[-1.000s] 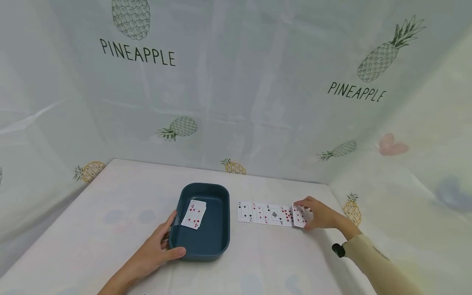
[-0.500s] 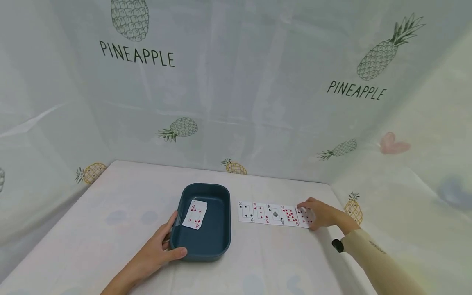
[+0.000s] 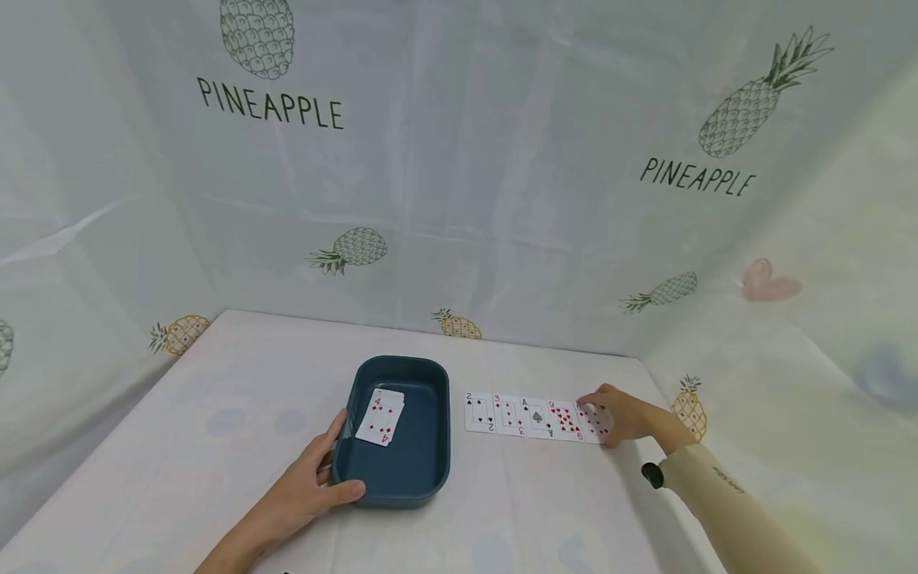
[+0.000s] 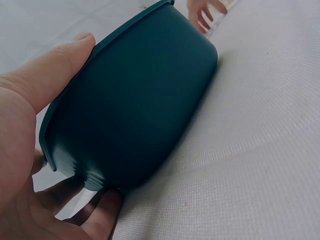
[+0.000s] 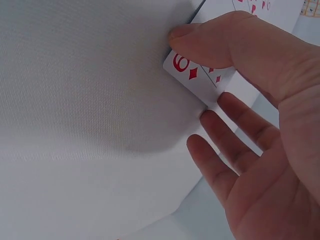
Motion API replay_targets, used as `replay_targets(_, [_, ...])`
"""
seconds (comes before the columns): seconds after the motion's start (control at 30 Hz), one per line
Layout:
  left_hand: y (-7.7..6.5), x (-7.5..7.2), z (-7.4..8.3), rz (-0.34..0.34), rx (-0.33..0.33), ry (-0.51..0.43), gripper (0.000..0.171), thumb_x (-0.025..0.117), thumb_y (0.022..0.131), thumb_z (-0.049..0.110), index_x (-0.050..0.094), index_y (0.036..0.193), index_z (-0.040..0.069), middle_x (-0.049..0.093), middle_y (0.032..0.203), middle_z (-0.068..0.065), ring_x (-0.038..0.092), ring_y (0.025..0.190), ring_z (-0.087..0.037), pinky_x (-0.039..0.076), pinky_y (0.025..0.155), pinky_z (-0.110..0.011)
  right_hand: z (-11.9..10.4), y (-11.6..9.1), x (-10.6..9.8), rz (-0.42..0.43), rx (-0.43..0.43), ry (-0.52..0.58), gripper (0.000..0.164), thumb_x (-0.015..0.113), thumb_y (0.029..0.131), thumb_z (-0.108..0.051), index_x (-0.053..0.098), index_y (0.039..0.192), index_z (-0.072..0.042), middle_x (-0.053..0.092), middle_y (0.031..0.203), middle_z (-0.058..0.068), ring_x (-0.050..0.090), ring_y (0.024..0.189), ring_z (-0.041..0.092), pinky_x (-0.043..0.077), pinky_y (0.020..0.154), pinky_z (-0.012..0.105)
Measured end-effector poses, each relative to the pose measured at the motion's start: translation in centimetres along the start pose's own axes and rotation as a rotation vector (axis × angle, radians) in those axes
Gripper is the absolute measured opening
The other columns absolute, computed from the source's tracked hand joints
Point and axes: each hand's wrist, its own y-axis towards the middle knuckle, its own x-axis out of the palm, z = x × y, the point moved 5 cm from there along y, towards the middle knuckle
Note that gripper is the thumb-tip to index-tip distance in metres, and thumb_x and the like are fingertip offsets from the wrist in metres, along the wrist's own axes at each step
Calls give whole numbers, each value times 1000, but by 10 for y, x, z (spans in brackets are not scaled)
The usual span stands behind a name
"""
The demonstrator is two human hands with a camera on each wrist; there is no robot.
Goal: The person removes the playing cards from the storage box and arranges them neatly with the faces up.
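Head view: the right hand (image 3: 625, 416) is pinching the six of diamonds (image 3: 593, 426) by both ends at its fingertips, while the left hand (image 3: 304, 482) is gripping the tray (image 3: 409, 470); light, even pressure is probably keeping the card flattest.

Left grip (image 3: 308, 484) curls; right grip (image 3: 625, 415) bends 3 fingers (image 5: 225, 136).

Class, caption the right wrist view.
Bare right hand, thumb on a white rectangular playing card, the red six of diamonds.
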Motion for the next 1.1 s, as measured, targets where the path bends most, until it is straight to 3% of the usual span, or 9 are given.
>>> replay_targets(0.13, [0,1,0,-5,0,-13,110,84,93,30,9,172,33,18,169,-24,46,147,-41,55,105,-31,3,1,1,-1,20,6,79,94,72,-3,65,144,-15,54,134,12,55,118,35,57,97,57])
replay_targets(0.33, [1,0,-1,5,-7,20,111,85,92,34,9,172,33,17,170,-24,45,147,-41,54,109,-39,2,2,-1,-4,36,4,79,94,73,-3,64,145,-18,54,135,11,54,120,36,57,98,56])
replay_targets(0.7, [1,1,0,0,-3,12,111,85,92,33,9,172,34,18,169,-24,45,147,-41,55,109,-38,-8,-4,-10,20,-18,-57,80,90,72,4,63,146,-12,57,136,16,55,124,40,56,97,60])
replay_targets(0.87, [0,1,1,-6,-2,2,110,84,93,31,8,172,33,17,169,-24,45,147,-42,55,108,-36,-28,-7,-19,79,-56,-85,72,89,80,-3,62,146,-9,58,138,16,55,126,41,55,100,61])
replay_targets(1.1, [0,1,0,-2,-7,15,110,85,92,32,9,172,34,17,170,-24,45,148,-42,55,108,-37,-73,-2,-32,160,-144,-77,65,84,89,-11,60,148,-8,57,141,16,54,130,40,54,103,59])
